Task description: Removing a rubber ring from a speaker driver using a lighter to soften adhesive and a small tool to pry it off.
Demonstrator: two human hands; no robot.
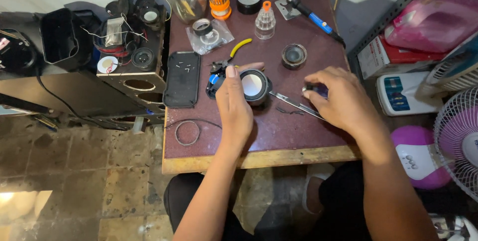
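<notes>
My left hand (234, 104) grips a small round speaker (255, 85) with a pale cone, holding it against the dark red tabletop (279, 131). My right hand (336, 96) is closed on a small dark screwdriver handle (318, 90) just right of the speaker. A long metal tweezer (296, 105) lies on the table between the two hands. A second small round speaker (294, 56) rests further back.
A black tray (182, 79) with small screws lies left of the speaker, yellow-handled pliers (234, 54) behind it. Soldering iron (308, 14), orange bit holder (219, 2), tape rolls in a bag (208, 34) at the back. Speaker cabinet (134, 57) left; fans (458, 136) right.
</notes>
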